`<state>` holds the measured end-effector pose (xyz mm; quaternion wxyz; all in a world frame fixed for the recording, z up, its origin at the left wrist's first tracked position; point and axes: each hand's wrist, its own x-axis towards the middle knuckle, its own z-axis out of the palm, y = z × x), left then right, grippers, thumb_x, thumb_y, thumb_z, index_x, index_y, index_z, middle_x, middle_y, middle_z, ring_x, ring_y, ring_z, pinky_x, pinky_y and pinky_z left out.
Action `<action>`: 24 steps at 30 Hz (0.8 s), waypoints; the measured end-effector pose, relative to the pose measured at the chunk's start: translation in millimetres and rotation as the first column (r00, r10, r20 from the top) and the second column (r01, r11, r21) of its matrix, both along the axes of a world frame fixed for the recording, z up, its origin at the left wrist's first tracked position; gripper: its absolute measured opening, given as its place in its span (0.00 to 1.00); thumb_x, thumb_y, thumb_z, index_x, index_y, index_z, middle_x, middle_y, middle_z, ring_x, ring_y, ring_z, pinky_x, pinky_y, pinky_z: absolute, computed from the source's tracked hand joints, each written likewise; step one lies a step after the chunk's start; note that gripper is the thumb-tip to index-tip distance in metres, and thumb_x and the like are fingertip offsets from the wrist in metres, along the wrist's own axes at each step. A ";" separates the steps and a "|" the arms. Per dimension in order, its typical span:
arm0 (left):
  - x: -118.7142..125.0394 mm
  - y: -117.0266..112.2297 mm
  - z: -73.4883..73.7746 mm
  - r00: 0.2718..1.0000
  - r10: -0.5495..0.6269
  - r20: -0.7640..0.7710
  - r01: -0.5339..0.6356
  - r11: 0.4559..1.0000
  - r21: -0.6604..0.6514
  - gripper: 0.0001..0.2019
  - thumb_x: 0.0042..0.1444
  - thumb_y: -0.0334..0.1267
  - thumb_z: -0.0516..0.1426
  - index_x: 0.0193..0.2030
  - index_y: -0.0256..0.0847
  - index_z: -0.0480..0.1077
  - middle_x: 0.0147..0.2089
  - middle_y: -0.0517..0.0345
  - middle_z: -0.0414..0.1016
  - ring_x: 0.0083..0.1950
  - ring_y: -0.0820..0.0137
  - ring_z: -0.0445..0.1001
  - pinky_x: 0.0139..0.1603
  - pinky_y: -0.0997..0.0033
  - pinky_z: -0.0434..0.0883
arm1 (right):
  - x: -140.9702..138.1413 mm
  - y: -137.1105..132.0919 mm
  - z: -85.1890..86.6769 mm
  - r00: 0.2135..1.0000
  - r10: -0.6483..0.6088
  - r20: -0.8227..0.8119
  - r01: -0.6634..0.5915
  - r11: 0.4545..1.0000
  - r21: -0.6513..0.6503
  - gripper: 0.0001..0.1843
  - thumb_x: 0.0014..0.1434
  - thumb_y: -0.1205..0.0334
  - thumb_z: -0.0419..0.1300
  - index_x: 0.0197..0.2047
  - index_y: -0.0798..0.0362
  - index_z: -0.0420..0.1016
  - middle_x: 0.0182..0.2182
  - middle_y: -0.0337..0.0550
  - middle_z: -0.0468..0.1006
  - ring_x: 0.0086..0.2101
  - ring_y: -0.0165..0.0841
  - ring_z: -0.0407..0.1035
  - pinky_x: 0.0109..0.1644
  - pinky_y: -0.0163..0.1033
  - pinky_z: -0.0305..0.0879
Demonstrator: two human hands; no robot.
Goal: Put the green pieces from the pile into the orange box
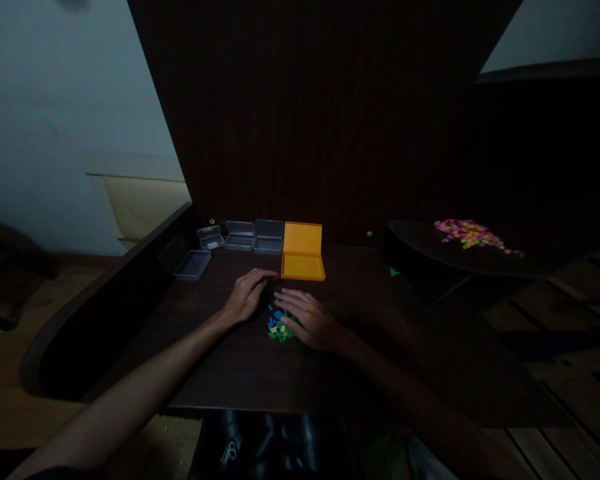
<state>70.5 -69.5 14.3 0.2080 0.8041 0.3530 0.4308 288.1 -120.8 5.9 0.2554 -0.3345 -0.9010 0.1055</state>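
The pile of small coloured pieces [279, 331] lay mid-table, partly covered by the right hand [307, 320], whose thumb and fingers were apart. The left hand [246, 297] was just left, its grip indeterminable; beyond stood an open yellow box [303, 266], with clear cases [240, 241] far left.

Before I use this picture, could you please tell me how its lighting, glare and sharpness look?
Head view: dim light, with the panel sinking nearly to black and the right forearm in shadow; head view: pale glare streaks on the dark clothing; head view: the yellow box reads clearly, but the small pieces by the right hand look soft.
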 end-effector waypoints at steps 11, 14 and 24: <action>4.2 -2.9 -0.3 0.992 -0.107 -0.072 0.110 0.993 0.034 0.15 0.68 0.35 0.47 0.50 0.37 0.74 0.47 0.49 0.78 0.49 0.64 0.74 0.52 0.63 0.71 | 1.6 -0.2 -4.5 0.942 0.047 0.332 -0.015 0.995 -0.098 0.30 0.72 0.49 0.44 0.71 0.53 0.54 0.71 0.51 0.49 0.70 0.45 0.36 0.72 0.58 0.40; 3.6 -3.7 0.7 0.983 -0.154 -0.101 0.159 0.986 0.042 0.15 0.68 0.34 0.46 0.51 0.38 0.73 0.47 0.50 0.78 0.50 0.64 0.73 0.53 0.62 0.71 | 6.8 -2.9 -2.8 0.932 0.058 0.359 -0.023 0.995 -0.100 0.31 0.71 0.47 0.45 0.72 0.52 0.53 0.72 0.52 0.46 0.70 0.49 0.34 0.72 0.60 0.39; 4.1 -5.5 2.6 0.968 -0.188 -0.168 0.204 0.975 0.085 0.15 0.69 0.34 0.46 0.52 0.37 0.72 0.47 0.48 0.77 0.51 0.64 0.72 0.54 0.60 0.70 | 14.5 -9.5 -1.8 0.938 0.023 0.345 0.000 0.998 -0.067 0.36 0.69 0.44 0.49 0.72 0.56 0.51 0.71 0.57 0.45 0.70 0.50 0.35 0.71 0.61 0.42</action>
